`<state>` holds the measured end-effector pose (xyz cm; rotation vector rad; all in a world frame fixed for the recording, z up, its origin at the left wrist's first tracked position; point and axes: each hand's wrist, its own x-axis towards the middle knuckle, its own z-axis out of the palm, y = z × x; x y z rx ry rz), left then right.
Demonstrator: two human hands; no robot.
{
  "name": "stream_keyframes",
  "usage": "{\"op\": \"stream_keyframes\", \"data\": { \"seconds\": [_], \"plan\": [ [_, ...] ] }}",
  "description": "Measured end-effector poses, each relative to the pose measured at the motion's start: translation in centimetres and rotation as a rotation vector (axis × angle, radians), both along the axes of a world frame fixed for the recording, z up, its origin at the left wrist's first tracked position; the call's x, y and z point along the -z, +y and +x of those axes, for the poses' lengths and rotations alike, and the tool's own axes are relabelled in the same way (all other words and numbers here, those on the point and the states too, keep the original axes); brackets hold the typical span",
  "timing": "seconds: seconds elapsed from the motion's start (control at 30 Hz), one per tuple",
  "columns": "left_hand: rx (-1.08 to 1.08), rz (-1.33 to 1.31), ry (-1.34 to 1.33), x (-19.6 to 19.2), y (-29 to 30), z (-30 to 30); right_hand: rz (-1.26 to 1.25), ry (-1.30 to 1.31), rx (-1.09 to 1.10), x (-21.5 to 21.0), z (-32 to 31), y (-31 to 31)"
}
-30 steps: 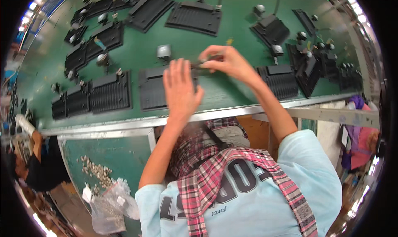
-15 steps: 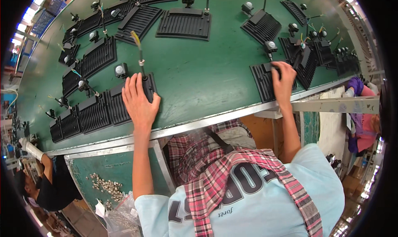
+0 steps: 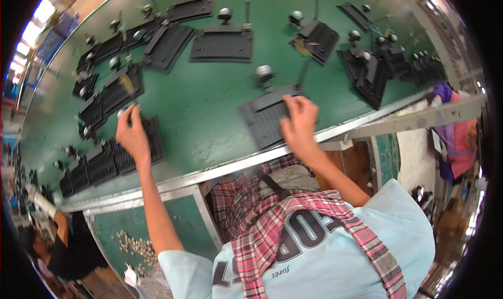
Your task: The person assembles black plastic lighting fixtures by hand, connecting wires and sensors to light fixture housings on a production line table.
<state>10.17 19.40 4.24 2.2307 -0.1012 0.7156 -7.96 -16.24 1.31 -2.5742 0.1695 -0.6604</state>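
Note:
A black ribbed floodlight (image 3: 262, 122) lies face down near the table's front edge, its white-domed motion sensor (image 3: 264, 73) pointing away from me. My right hand (image 3: 301, 125) grips its right side with bent fingers, the thumb on the ribs. At the left, my left hand (image 3: 133, 141) hovers over a row of ribbed floodlights (image 3: 154, 139). Its fingertips pinch together at a small motion sensor (image 3: 121, 112) by the row's right end; only a bit of the white dome shows beside them. Motion blur softens both hands.
More floodlights with sensors and upright cables stand across the green table (image 3: 204, 89), at the far left, the back and the right (image 3: 373, 79). A metal rim (image 3: 236, 165) borders the table. Below left, small metal parts (image 3: 137, 249) lie on a green surface. Co-workers are at both sides.
My right hand has slid its floodlight leftward from the right cluster to the front middle. My left hand has gone from lying spread on the row's end floodlight to a pinch at its sensor.

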Motion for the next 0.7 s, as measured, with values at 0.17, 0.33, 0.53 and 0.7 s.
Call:
{"op": "stream_keyframes", "data": {
  "seconds": [0.17, 0.33, 0.53, 0.7],
  "plan": [
    [-0.028, 0.105, 0.160, 3.0, 2.1, -1.4, 0.097, 0.031, -0.273, -1.9, 0.3, 5.9],
    [-0.070, 0.171, 0.075, 2.4, 0.8, -3.9, 0.268, -0.197, -0.225, -4.3, 4.9, -1.0],
    [0.306, 0.095, 0.007, -0.9, -10.1, -10.4, -0.198, -0.207, 0.240, 2.0, 10.8, -18.6],
    [0.506, 0.103, 0.151, 0.1, -14.4, -10.9, -0.283, -0.078, 0.232, 1.1, 7.8, -12.5]
  ]
}}
